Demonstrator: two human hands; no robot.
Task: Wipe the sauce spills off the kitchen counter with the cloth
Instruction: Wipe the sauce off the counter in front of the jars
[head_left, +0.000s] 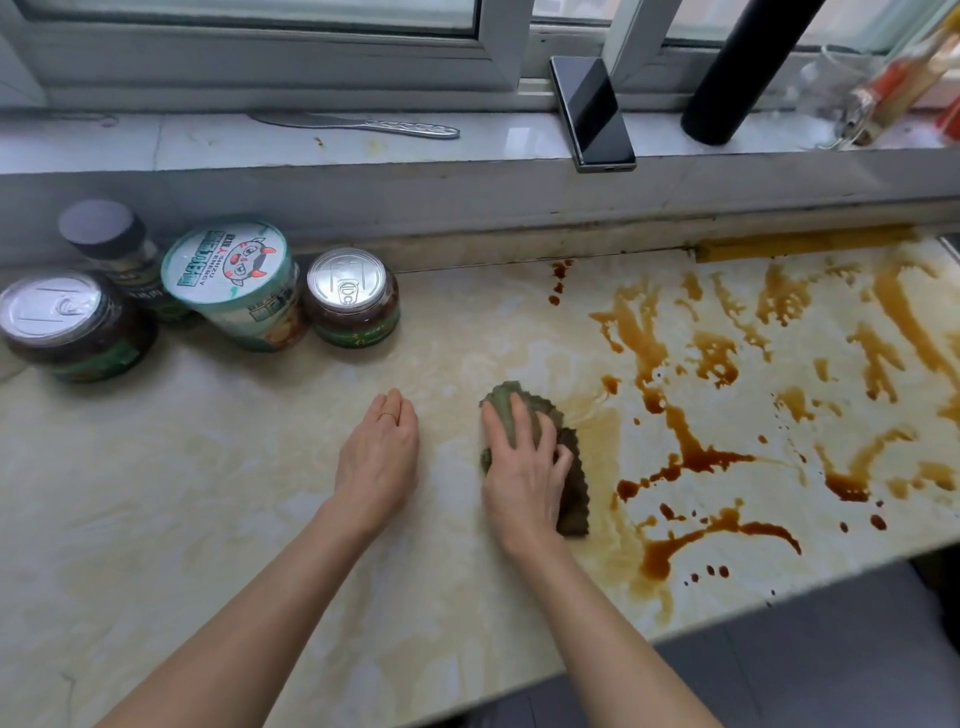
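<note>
The marble counter (208, 519) carries brown sauce spills (696, 460) at frame right. At centre, the right hand (524, 478) presses open-fingered on the green cloth (574, 493); the left hand (379, 457) rests flat beside it.

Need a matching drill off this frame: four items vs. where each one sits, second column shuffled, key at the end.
Items
1. cloth
2. phone
3. knife
4. left hand

Places
A. lying flat on the windowsill
B. resting flat on the bare counter, holding nothing
C. propped against the window frame
D. pressed under the right hand, beside the sauce spills

Pairs: 1-D, 2-C, 3-A, 4-B
</note>
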